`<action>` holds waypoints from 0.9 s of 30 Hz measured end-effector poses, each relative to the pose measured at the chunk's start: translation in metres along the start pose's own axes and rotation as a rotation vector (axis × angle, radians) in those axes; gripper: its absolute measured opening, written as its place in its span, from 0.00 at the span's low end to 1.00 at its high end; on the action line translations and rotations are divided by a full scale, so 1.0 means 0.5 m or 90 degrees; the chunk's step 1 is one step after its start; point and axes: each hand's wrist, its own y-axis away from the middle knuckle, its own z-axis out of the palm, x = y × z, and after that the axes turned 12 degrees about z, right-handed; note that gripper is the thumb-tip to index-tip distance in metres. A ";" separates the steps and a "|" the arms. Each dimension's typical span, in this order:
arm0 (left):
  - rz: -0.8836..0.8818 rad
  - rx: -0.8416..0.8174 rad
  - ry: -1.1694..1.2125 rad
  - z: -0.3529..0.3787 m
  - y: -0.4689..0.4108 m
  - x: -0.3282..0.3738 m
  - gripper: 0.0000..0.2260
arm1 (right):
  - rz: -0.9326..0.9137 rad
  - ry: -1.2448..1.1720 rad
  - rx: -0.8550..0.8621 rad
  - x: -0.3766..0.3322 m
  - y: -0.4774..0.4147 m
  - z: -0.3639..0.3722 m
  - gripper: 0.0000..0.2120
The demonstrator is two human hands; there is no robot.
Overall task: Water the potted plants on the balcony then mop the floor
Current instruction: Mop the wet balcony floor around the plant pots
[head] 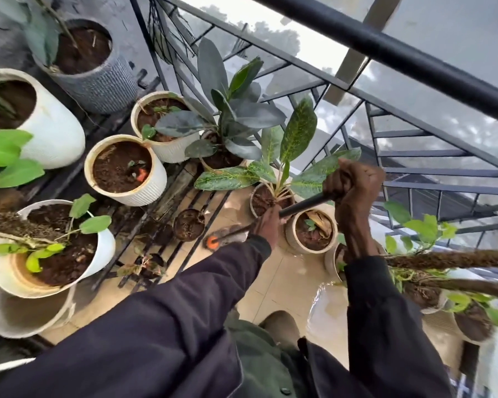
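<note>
I look straight down at a balcony. My right hand [354,188] grips the top of a black mop handle [305,206]. Lower on the same handle, my left hand [268,225] holds it near its middle. The handle slants down and left to an orange fitting [212,242] at the mop head, which sits on the tan tiled floor [282,280] beside a black metal plant stand [167,234]. White ribbed pots with dark soil [125,170] stand on the stand, and a spotted-leaf plant [273,179] stands just beyond my hands.
A black metal railing [414,156] closes the balcony on the right. More pots sit at my right [312,231] and lower left [52,248]. A wet sheen lies on the tiles [325,305] near my foot [279,326]. Mossy poles cross both sides.
</note>
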 end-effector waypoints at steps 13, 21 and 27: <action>0.054 0.147 -0.012 -0.049 -0.044 0.035 0.19 | -0.161 0.024 -0.102 -0.070 -0.031 0.064 0.25; 0.027 0.096 0.052 -0.060 -0.154 0.046 0.15 | -0.135 0.100 -0.024 -0.035 -0.057 0.063 0.20; 0.010 0.110 0.022 -0.059 -0.176 0.070 0.12 | -0.108 0.078 -0.065 -0.055 -0.127 0.042 0.25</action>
